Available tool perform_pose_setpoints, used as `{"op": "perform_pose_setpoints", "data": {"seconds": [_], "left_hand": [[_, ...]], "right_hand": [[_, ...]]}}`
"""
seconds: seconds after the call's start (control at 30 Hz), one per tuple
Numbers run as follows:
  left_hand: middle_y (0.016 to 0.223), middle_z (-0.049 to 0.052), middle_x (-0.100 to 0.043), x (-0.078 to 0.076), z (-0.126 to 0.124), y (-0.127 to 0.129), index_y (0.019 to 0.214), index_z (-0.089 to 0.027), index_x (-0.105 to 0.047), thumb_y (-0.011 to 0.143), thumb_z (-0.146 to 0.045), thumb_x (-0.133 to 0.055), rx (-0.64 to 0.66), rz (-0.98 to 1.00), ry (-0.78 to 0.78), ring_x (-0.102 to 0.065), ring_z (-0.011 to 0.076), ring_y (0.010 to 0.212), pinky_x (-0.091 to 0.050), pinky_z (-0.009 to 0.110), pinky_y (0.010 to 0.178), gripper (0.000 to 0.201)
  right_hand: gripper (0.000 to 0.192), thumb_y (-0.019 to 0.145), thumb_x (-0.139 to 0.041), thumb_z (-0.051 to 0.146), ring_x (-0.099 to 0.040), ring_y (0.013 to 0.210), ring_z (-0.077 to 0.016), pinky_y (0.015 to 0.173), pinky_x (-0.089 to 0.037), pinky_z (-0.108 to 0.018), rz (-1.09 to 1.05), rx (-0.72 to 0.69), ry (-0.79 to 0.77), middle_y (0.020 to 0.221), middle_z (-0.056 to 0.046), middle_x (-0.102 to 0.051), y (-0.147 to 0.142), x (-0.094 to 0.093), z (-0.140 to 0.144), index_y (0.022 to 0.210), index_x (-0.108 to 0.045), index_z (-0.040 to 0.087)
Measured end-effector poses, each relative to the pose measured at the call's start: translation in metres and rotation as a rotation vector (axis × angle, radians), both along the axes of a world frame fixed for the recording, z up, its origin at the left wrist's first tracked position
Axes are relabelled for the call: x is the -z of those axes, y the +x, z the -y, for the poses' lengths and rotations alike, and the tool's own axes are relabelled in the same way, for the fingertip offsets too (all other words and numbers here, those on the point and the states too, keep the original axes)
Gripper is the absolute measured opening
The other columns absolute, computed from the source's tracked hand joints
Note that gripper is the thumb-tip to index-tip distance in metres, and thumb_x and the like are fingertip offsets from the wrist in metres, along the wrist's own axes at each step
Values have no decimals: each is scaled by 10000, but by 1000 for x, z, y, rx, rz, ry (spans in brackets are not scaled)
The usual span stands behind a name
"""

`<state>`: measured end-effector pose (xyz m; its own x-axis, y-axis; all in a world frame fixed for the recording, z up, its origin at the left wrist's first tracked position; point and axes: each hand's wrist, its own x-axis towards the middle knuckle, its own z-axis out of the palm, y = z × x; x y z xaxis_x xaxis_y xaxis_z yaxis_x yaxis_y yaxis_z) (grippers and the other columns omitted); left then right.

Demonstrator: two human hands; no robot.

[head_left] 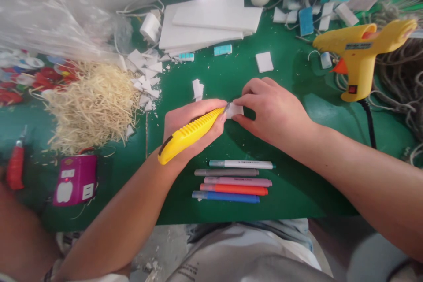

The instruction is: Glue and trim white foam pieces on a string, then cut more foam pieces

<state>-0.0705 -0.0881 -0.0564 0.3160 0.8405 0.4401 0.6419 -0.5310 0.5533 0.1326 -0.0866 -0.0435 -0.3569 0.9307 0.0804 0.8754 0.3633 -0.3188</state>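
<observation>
A small white foam piece point(235, 109) lies at frame centre, pinched by the right hand point(272, 112); the left hand point(191, 125) has its fingers clenched round a yellow utility knife point(190, 134), blade at the piece's left edge. Five markers point(233, 180) lie just below on the green surface point(291, 185), bare toward lower right; a yellow glue gun point(360, 59) stands upper right.

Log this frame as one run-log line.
left hand: grips yellow plastic utility knife, blade at small white foam piece | right hand: pins the piece | surface: green mat
</observation>
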Motion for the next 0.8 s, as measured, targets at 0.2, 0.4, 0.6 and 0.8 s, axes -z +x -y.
{"op": "perform_pose_setpoints", "data": {"seconds": [0.2,0.4,0.6,0.8], "left_hand": [[971,-3,-830,-5,-2,0,1015,-231,-805,935,-292,-679,73,-29,18,-768,139,794,-605,191,799,161],[980,16,-832,-11,-1,0,1012,-200,-803,955,-294,-652,103,-87,44,-786,155,824,-620,213,818,187],[961,14,-833,-6,-2,-1,988,-180,-806,937,-244,-671,120,-53,99,-778,129,793,-608,174,811,159],[920,7,-829,-2,-1,-3,962,-203,-812,948,-308,-657,77,-44,147,-767,133,764,-613,192,788,188]], "right_hand": [[202,942,-639,239,-562,953,-287,728,-449,-404,7,-3,-1,1044,-154,-702,-1,0,0,982,-807,133],[199,941,-636,254,-559,936,-281,714,-440,-395,9,2,26,1018,-145,-700,0,4,-1,962,-804,148],[187,926,-656,242,-569,946,-287,719,-450,-402,20,7,12,1044,-148,-707,-1,2,0,983,-805,144],[218,942,-636,243,-579,967,-299,727,-458,-408,38,20,-20,1064,-159,-704,-3,-1,-1,1011,-806,124]]}}
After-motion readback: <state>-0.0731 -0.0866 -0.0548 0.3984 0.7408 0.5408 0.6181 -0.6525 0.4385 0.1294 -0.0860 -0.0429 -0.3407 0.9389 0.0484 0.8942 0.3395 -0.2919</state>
